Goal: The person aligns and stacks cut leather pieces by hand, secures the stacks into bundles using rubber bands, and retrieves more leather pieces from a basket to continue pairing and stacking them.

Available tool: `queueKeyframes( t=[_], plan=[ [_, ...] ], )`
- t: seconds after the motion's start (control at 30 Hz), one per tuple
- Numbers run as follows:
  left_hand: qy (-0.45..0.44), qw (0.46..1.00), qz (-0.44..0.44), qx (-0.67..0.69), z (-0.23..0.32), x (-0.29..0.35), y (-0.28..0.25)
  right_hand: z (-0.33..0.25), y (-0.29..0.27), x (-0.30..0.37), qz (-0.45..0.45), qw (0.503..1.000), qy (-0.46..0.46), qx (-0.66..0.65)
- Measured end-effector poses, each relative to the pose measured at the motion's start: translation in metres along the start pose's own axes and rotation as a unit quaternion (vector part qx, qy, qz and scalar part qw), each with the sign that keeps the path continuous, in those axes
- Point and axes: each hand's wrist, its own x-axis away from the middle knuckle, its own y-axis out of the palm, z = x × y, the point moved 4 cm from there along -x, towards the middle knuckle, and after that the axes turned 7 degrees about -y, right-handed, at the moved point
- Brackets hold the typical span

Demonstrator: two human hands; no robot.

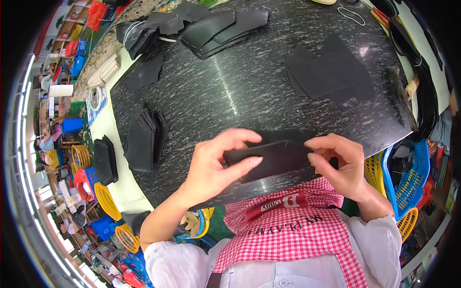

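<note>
Close to the table's near edge I hold a folded piece of black leather-like material (276,161). Its upper flap stands apart from the front layer. My left hand (211,163) pinches the left end between thumb and fingers. At the other end, my right hand (342,163) grips the corner with thumb and forefinger. A stack of stitched black pieces (144,139) lies on the table left of my left hand. Flat black cut pieces (331,72) overlap at the far right.
More black pieces (211,33) lie in a pile at the table's far side. Another small stack (105,161) rests on the pale ledge at left. A blue plastic basket (410,180) stands below the right edge. Black strips (427,101) hang at far right.
</note>
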Motion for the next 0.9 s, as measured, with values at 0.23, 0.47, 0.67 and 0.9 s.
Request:
queueKeyframes(
  t=[0.23,0.47,0.67,0.9],
  plan=[
    [0.063,0.998,-0.018,0.020,0.002,-0.018,0.009,0.001,-0.002,0.000,0.045,0.998,0.038,-0.024],
    [0.105,0.987,0.009,-0.118,0.003,-0.026,0.011,0.004,0.002,-0.002,0.016,0.987,-0.044,0.151],
    [0.111,0.986,0.013,-0.121,0.005,-0.028,0.012,0.004,0.001,-0.005,0.018,0.985,-0.060,0.161],
    [0.139,0.977,0.036,-0.157,0.006,-0.029,0.015,-0.002,0.004,-0.010,-0.003,0.973,-0.060,0.223]
  ],
)
